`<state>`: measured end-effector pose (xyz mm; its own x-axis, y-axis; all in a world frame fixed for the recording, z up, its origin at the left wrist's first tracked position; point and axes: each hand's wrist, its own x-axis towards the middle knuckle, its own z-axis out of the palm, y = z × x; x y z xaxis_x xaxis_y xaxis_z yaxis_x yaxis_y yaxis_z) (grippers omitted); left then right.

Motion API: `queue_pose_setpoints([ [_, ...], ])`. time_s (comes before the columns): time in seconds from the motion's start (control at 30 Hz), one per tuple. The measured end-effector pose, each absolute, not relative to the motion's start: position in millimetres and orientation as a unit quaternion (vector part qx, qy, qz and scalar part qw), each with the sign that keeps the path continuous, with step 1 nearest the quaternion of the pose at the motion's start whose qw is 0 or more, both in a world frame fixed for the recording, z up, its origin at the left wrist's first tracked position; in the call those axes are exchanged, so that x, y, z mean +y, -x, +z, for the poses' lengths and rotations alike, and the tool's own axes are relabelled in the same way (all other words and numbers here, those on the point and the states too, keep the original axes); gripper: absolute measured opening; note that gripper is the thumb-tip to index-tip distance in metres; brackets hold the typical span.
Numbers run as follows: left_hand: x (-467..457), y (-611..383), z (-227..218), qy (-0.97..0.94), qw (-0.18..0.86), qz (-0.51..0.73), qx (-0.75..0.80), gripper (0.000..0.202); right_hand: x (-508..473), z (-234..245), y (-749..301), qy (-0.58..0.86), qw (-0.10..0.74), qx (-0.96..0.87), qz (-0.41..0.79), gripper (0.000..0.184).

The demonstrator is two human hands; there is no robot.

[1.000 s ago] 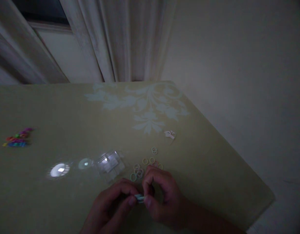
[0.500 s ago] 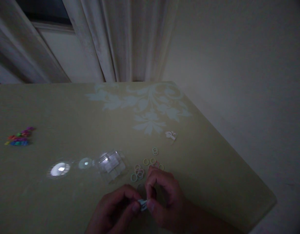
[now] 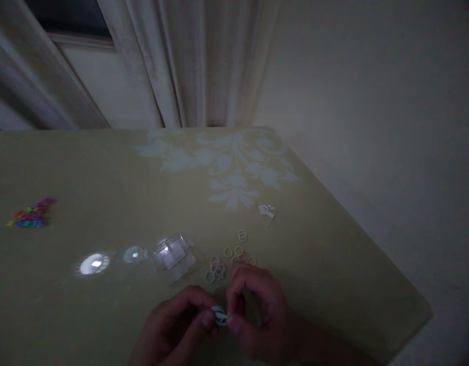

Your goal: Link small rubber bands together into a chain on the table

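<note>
While left fingers (image 3: 207,319) and right fingers (image 3: 237,325) pinch pale loops (image 3: 220,315), rings (image 3: 216,266) beyond, tabletop (image 3: 345,274) stretching to right edge (image 3: 354,222)

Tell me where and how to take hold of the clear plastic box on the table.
Probably by two opposite edges of the clear plastic box, coming from above, toward its far-left side. It lies turned at an angle, and its straight edges seem to suit a pinch. The loose rings lie to its right and the left hand is on its near side.

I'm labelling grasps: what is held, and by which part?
Pale looped bands: left hand pinches their left end, right hand their right end; count unclear.
</note>
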<state>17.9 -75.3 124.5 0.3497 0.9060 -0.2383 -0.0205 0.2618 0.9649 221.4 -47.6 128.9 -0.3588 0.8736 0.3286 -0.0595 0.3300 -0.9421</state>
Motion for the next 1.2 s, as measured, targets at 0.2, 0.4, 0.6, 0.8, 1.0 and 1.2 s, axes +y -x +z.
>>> queue_pose_setpoints([
  [0.2,-74.5,-16.2,124.6,-0.489,0.657,0.358,0.449,0.022,-45.9,131.6,-221.4,0.311,0.480,-0.659,0.489,0.012],
  [0.4,-76.3,-20.8,125.2,-0.466,0.671,0.352,0.456,0.025,-48.3,130.9,-219.1,0.343,0.471,-0.655,0.481,0.013],
  [0.6,-72.0,-21.4,125.7,-0.474,0.627,0.355,0.506,0.027,-44.2,131.6,-221.4,0.410,0.470,-0.636,0.455,0.009],
  [0.8,-70.7,-19.2,123.9,-0.467,0.563,0.397,0.554,0.026,-19.1,124.8,-238.5,0.572,0.337,-0.658,0.355,0.006],
  [1.0,-67.0,-19.3,126.1,-0.494,0.534,0.455,0.514,0.017,-12.3,128.7,-253.7,0.516,0.253,-0.750,0.328,0.006],
  [1.2,-65.7,-16.1,123.3,-0.515,0.518,0.465,0.501,0.016,-14.7,138.0,-262.0,0.432,0.113,-0.819,0.362,0.010],
])
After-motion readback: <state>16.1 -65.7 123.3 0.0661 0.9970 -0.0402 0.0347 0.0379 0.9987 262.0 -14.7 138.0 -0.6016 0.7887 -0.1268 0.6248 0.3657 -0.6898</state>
